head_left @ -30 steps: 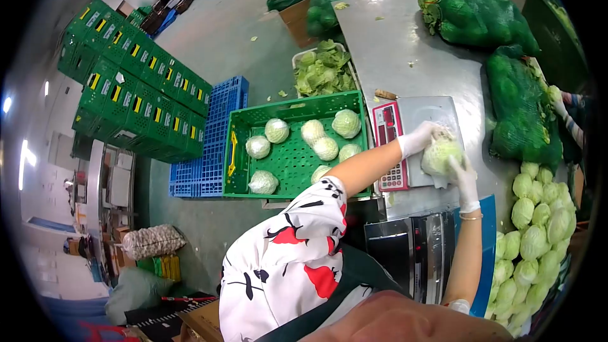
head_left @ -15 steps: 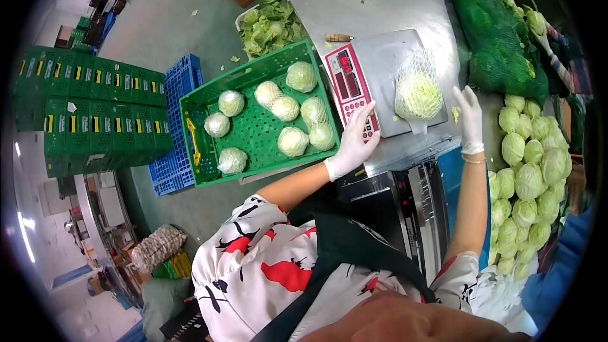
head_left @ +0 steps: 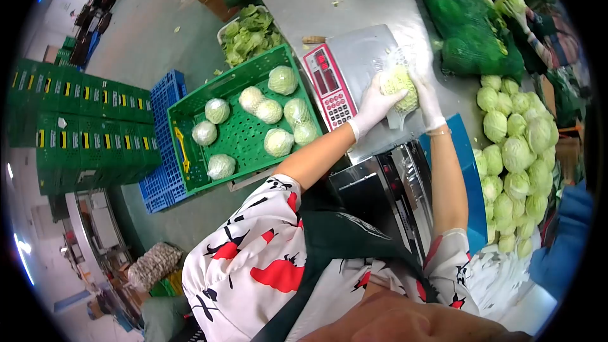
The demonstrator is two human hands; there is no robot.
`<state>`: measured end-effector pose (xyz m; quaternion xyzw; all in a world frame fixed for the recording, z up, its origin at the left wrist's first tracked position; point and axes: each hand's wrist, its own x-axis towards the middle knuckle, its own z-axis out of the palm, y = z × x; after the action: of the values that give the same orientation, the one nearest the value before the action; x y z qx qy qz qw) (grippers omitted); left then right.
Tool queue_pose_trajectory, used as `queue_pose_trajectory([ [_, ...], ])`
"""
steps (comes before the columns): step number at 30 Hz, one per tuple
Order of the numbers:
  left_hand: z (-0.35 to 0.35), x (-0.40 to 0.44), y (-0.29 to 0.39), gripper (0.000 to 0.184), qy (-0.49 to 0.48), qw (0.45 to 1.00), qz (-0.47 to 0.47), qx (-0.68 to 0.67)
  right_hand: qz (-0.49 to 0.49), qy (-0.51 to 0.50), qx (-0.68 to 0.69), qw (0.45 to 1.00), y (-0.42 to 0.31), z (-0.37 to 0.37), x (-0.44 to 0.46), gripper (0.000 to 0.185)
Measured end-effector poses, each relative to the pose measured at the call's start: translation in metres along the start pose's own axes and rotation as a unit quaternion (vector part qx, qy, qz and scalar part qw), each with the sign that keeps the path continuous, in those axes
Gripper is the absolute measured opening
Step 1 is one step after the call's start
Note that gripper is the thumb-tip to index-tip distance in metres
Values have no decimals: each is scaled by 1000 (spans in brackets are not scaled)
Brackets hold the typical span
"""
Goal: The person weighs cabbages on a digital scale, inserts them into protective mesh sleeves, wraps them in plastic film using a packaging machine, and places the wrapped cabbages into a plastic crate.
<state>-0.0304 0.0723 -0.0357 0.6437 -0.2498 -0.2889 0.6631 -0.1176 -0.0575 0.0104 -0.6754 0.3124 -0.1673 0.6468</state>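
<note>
Both my hands wear white gloves. A pale green cabbage in white foam netting (head_left: 400, 88) is between them over the metal plate of the scale (head_left: 359, 57). My left hand (head_left: 376, 102) grips the cabbage from its left side, thumb across the front. On its right side, my right hand (head_left: 427, 98) is wrapped round it. The scale's red and white panel (head_left: 330, 87) shows lit red digits. Left of the scale, a green crate (head_left: 228, 128) holds several netted cabbages (head_left: 217, 110).
Bare cabbages (head_left: 518, 154) are piled at the right. Green mesh sacks (head_left: 468, 25) lie on the metal table (head_left: 304, 0), with another person's gloved hand (head_left: 516, 9) beside them. A black machine (head_left: 380, 196) stands before me. Stacked green crates (head_left: 82, 126) are at left.
Half a second ago both hands were apart from the cabbage on the scale; now they have closed round it. The camera view has shifted, and the other person's hand has moved.
</note>
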Motion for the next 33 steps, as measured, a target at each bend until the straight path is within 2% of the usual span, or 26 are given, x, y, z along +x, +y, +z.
queue_pose_trajectory([
  [2, 12, -13, 33, 73, -90, 994, 51, -34, -45, 69, 31, 996, -34, -17, -55, 50],
  [3, 26, -21, 40, 80, -99, 990, 89, 38, -61, 116, 21, 991, -30, -34, -79, 49],
  [4, 42, -37, 57, 85, -106, 989, 91, 53, -74, 165, 11, 984, -25, -52, -107, 49],
  [6, 74, -67, 86, 93, -204, 965, 53, 157, -44, 258, 32, 965, -28, -73, -168, 49],
  [7, 98, -76, 76, 98, -280, 949, 64, 127, -46, 287, 73, 954, -27, -84, -194, 49],
  [8, 116, -90, 79, 90, -327, 928, 48, 173, -31, 318, 59, 946, -21, -96, -218, 49],
  [10, 151, -113, 67, 88, -421, 896, 26, 142, 4, 381, 33, 924, 1, -122, -262, 51],
  [12, 180, -130, 52, 86, -471, 869, -4, 153, 58, 430, -65, 899, 37, -146, -291, 61],
  [14, 197, -134, 49, 87, -516, 831, -17, 209, 119, 431, -61, 892, 64, -162, -311, 65],
  [16, 208, -135, 34, 86, -517, 831, 17, 203, 99, 459, 41, 882, 58, -156, -324, 65],
  [17, 202, -139, 40, 89, -506, 844, 11, 176, 44, 499, 18, 865, 60, -151, -328, 68],
  [18, 189, -136, 46, 93, -491, 858, 5, 151, 88, 511, 40, 854, 54, -149, -341, 62],
  [20, 149, -125, 50, 90, -400, 866, 187, 235, -7, 608, -91, 789, 64, -136, -375, 55],
  [21, 124, -119, 53, 83, -335, 848, 299, 281, 36, 627, -244, 739, 79, -134, -401, 52],
  [23, 69, -102, 55, 71, -251, 759, 393, 455, 155, 643, -407, 631, 95, -112, -445, 56],
  [24, 47, -97, 54, 68, -227, 714, 388, 537, 216, 636, -467, 575, 108, -97, -459, 57],
  [25, 27, -91, 28, 71, -199, 682, 386, 589, 260, 608, -467, 587, 116, -84, -464, 58],
  [26, 18, -93, 17, 78, -214, 676, 368, 602, 306, 574, -466, 600, 121, -69, -464, 59],
  [27, 19, -101, 14, 82, -218, 681, 357, 600, 316, 565, -525, 552, 128, -59, -452, 59],
  [28, 26, -109, 13, 85, -221, 687, 348, 599, 289, 566, -554, 538, 131, -56, -442, 56],
  [29, 30, -112, 14, 88, -230, 713, 281, 600, 261, 569, -542, 561, 134, -54, -430, 52],
  [30, 26, -111, 4, 89, -201, 744, 276, 574, 231, 572, -530, 582, 139, -54, -422, 47],
  [33, 19, -122, 10, 86, -200, 734, 301, 575, 208, 598, -429, 644, 151, -56, -418, 37],
])
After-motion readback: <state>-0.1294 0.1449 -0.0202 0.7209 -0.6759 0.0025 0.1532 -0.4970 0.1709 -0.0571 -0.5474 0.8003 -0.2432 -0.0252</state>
